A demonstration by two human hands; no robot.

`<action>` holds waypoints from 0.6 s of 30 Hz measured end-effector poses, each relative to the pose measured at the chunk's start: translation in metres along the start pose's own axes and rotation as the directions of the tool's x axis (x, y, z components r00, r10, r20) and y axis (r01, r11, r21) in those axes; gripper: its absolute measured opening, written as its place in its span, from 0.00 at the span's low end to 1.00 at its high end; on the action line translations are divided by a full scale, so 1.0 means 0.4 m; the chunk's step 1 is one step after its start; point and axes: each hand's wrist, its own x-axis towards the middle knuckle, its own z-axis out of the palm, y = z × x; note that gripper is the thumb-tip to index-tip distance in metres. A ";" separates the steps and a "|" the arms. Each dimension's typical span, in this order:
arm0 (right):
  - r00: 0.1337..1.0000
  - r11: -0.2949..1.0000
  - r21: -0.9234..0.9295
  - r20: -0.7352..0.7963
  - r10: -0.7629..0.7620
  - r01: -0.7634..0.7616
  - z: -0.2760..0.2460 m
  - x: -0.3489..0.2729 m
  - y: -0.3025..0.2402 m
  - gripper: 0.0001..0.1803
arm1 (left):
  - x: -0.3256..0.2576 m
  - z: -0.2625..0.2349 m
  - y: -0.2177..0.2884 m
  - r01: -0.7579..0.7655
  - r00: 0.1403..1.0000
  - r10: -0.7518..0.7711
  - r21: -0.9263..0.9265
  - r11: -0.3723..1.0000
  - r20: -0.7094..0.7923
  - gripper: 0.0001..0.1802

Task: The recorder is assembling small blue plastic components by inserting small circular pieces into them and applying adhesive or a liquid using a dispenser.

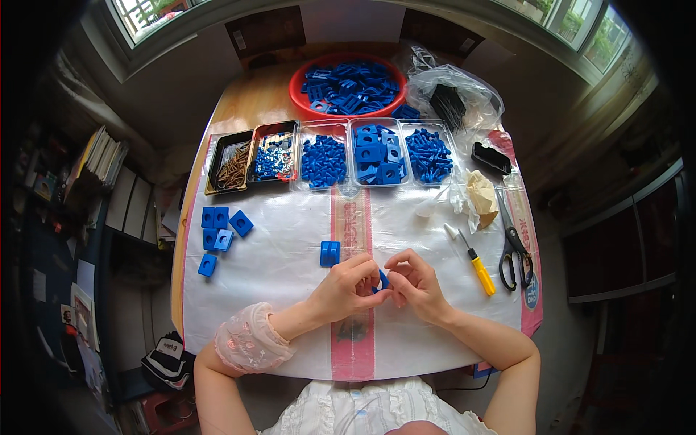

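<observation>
Near the front middle of the table, my left hand [354, 283] pinches a small blue plastic piece [383, 280], which the fingers partly cover. My right hand [419, 287] is curled at the piece's right side, thumb and fingertips drawn together. Whatever those right fingertips hold is too small or hidden to make out. Just beyond my left hand lies a blue block with ridges [330, 254]. Off to the left, several square blue blocks with round recesses [224, 239] lie in a loose group.
Trays line the far side: brown screws [233, 172], small metal and blue bits [274, 161], blue plugs [323, 161], square blue blocks [368, 154], slim blue parts [431, 156]. Behind stands a red basin [296, 96]. At right lie a yellow-handled screwdriver [481, 275], scissors [516, 250], crumpled paper [481, 197].
</observation>
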 end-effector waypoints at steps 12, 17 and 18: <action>0.999 0.998 0.055 0.016 0.037 -0.038 -0.010 0.004 0.008 0.07 | 0.021 -0.070 0.098 0.119 0.993 -0.111 0.205 0.971 -0.048 0.17; 0.999 0.999 0.033 0.034 0.037 -0.038 -0.018 0.002 0.016 0.06 | 0.054 -0.160 0.114 0.036 0.999 -0.046 0.440 0.897 0.012 0.22; 0.999 0.999 0.028 0.038 0.034 -0.036 -0.017 0.002 0.017 0.06 | 0.070 -0.181 0.109 0.043 0.999 -0.040 0.466 0.884 -0.015 0.22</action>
